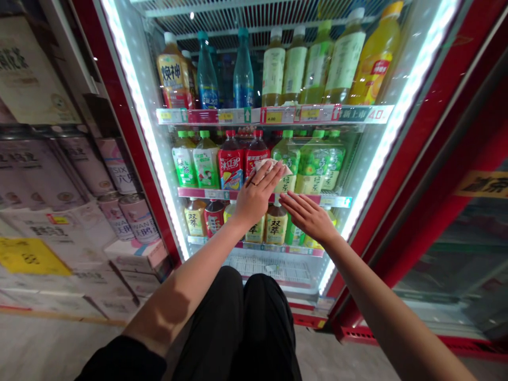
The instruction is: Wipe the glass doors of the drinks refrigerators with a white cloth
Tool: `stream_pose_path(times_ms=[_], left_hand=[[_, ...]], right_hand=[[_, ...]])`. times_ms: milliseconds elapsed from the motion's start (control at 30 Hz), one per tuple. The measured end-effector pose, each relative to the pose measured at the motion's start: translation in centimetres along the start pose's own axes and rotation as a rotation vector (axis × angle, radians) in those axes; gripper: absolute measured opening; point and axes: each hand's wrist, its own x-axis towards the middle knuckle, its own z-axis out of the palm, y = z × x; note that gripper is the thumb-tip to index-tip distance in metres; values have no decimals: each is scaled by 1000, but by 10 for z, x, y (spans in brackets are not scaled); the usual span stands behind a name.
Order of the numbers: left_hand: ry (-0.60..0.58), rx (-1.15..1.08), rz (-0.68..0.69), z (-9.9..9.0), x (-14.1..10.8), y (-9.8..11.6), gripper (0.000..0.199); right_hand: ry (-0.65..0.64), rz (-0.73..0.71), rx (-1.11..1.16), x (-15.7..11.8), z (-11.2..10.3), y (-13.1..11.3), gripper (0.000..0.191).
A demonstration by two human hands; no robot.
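Left hand (255,191) holds tissue (288,170) under flat fingers, likely to keep it pinned against the fridge front (133,148); right hand (313,218) just beside, fingers straight, maybe bracing. Palm hidden, can't tell if empty.

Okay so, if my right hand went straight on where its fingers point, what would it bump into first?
Probably your left hand, which has a white cloth under its fingers: it lies ahead of the fingertips of your right hand, leftward and slightly up in the picture. Depth is unclear from this view.
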Motion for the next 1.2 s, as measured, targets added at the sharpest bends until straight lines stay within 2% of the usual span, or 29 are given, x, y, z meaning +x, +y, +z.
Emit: stream_pose_path(times_ms=[133, 267, 400, 567, 700, 800, 900, 1000, 1200], left_hand=[[35, -18, 37, -1, -4, -4, 86], [70, -42, 11, 0, 12, -2, 85], [15, 1, 24, 5, 23, 10, 82], [-44, 58, 94, 5, 6, 7, 78], [71, 14, -7, 2, 6, -5, 83], [125, -36, -45, 4, 18, 0, 84], [67, -24, 28, 8, 26, 13, 80], [3, 9, 92, 11, 19, 20, 77], [-6, 32, 92, 4, 6, 4, 81]], right_hand=[[-9, -2, -32, -7, -7, 8, 87], [-11, -41, -49, -13, -5, 16, 86], [9, -28, -82, -15, 1, 15, 82], [39, -38, -82, -17, 4, 14, 79], [28, -26, -54, -18, 3, 15, 80], [15, -12, -32, -18, 4, 15, 82], [25, -15, -15, -20, 5, 15, 82], [32, -15, -10, -20, 6, 15, 81], [-7, -6, -14, -16, -3, 13, 85]])
